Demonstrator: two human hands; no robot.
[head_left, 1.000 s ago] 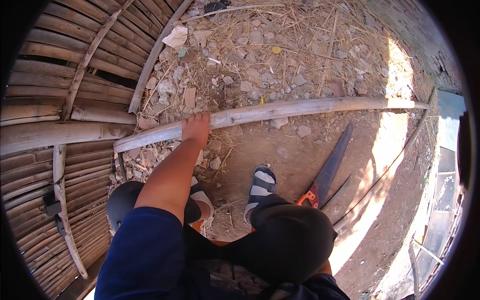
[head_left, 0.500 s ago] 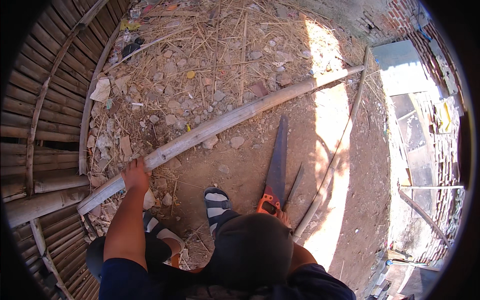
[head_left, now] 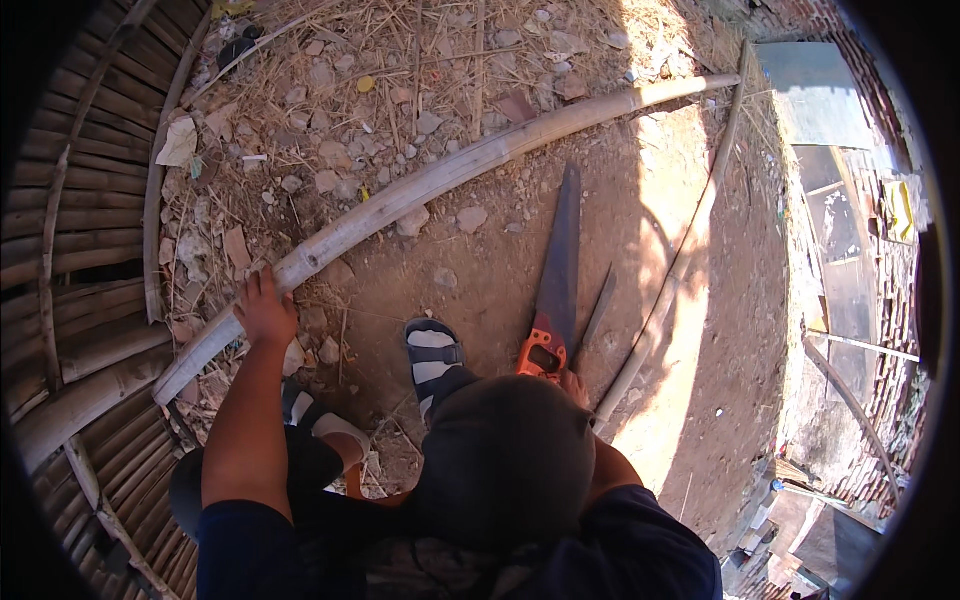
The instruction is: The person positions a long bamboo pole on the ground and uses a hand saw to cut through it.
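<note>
A long pale bamboo pole [head_left: 440,185] lies slantwise on the ground, from the near left to the far right. My left hand [head_left: 266,310] is closed over its near part, fingers across the top and thumb on the near side. Low in the middle, my right hand [head_left: 574,386] is partly hidden behind my knee. Its visible fingers are closed at the lower end of a narrow dark knife [head_left: 599,312], where the handle is covered. Just left of it lies a handsaw [head_left: 557,265] with an orange handle, its blade pointing away from me.
A thinner pole [head_left: 665,300] runs along the right and meets the bamboo pole's far end. Bamboo slat walling [head_left: 100,225] stands at the left. Stones and straw [head_left: 340,110] cover the far ground. My sandalled foot [head_left: 434,358] is between the hands. Boards [head_left: 810,95] lean at the right.
The view has shifted, so the pole, saw and knife appear higher in the picture. My left hand stays on the pole and my right hand stays at the knife's lower end.
</note>
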